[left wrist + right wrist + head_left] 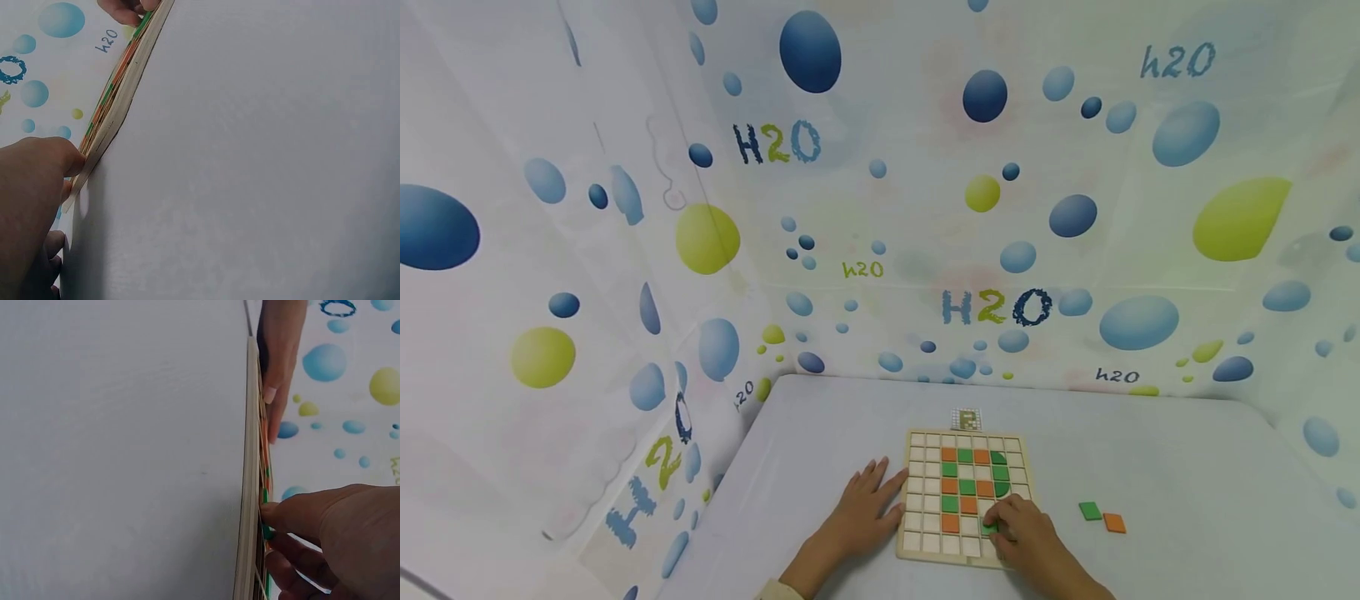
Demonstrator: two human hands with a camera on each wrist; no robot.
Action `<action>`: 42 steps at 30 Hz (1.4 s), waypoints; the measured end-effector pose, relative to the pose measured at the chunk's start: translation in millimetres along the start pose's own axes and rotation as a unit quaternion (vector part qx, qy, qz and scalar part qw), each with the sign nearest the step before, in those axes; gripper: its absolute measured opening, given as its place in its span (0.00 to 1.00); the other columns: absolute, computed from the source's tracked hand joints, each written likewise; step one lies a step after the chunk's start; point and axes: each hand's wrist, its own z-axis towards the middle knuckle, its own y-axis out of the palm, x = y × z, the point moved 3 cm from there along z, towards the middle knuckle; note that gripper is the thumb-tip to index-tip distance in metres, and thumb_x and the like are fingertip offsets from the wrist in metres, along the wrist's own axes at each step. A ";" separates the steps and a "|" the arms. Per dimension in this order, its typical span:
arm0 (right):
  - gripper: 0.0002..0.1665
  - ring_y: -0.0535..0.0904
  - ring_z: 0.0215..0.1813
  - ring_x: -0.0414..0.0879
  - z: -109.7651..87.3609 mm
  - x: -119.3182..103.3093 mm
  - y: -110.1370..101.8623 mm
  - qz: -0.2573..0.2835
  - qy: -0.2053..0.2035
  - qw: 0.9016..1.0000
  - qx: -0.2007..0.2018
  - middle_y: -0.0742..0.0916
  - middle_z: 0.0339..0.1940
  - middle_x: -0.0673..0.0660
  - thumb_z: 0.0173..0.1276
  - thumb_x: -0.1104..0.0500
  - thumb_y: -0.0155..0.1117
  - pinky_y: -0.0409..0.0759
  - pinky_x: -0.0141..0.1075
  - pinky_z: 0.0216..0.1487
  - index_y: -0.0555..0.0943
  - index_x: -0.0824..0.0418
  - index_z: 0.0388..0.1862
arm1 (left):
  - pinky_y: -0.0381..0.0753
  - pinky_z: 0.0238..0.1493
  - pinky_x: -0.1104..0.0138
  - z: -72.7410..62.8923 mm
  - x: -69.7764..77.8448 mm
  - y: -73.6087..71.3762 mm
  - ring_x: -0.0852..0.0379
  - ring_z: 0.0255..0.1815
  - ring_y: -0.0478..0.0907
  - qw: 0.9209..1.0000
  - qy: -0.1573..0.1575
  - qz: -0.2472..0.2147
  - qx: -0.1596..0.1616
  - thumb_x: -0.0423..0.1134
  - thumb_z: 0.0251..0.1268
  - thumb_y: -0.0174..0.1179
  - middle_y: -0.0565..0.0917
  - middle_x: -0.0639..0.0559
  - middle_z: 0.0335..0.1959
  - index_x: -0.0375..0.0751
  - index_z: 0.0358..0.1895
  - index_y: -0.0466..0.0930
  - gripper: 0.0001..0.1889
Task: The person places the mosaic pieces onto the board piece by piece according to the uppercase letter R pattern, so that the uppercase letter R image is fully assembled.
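Note:
A square wooden grid board (934,560) lies on the table with orange and green tiles set in its cells. My right hand (1033,537) pinches a green tile (989,527) between thumb and fingers at the board's lower right. In the right wrist view, the thumb and fingers of that right hand (350,531) close on green at the board's edge; whether the tile is fully seated cannot be told. Beside the board's left edge, my left hand (861,512) rests with fingers spread. Its thumb side touches the board's edge in the left wrist view.
To the right of the board lie a loose green tile (1089,511) and an orange tile (1114,522). Just behind the board sits a small printed pattern card (966,419). A white curtain (910,225) with blue and lime spots borders the table's back and left.

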 end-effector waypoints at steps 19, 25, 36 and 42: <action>0.10 0.75 0.44 0.37 -12.6 15.0 -14.3 -0.043 0.010 0.999 0.010 0.79 0.44 0.43 0.66 0.60 0.77 0.78 0.36 0.42 0.85 0.47 0.41 | 0.52 0.81 0.35 -0.5 1.9 0.4 0.35 0.86 0.52 1.000 -0.002 0.003 0.001 0.55 0.81 0.50 0.59 0.38 0.85 0.56 0.82 0.65 0.31; 0.17 0.80 0.53 0.53 -17.8 46.7 -50.4 -0.101 0.108 0.988 0.035 0.82 0.51 0.54 0.66 0.56 0.78 0.81 0.54 0.52 0.85 0.55 0.52 | 0.53 0.81 0.35 -0.3 0.8 0.6 0.35 0.86 0.52 1.000 -0.001 0.009 0.006 0.56 0.82 0.50 0.59 0.38 0.85 0.56 0.82 0.65 0.30; 0.17 0.81 0.49 0.61 -19.7 93.8 -75.0 -0.164 0.147 0.975 0.020 0.84 0.47 0.62 0.69 0.54 0.75 0.75 0.61 0.43 0.81 0.60 0.50 | 0.53 0.81 0.35 -2.0 1.1 -0.5 0.35 0.86 0.53 1.000 -0.001 0.010 0.007 0.55 0.82 0.50 0.60 0.38 0.85 0.56 0.82 0.66 0.30; 0.21 0.83 0.50 0.60 -10.3 87.2 -63.9 -0.127 0.100 0.986 0.029 0.84 0.49 0.62 0.66 0.64 0.75 0.83 0.59 0.44 0.81 0.63 0.56 | 0.53 0.81 0.35 -1.9 2.8 -1.8 0.34 0.86 0.52 1.000 0.002 0.008 0.006 0.55 0.82 0.50 0.59 0.38 0.85 0.56 0.82 0.65 0.30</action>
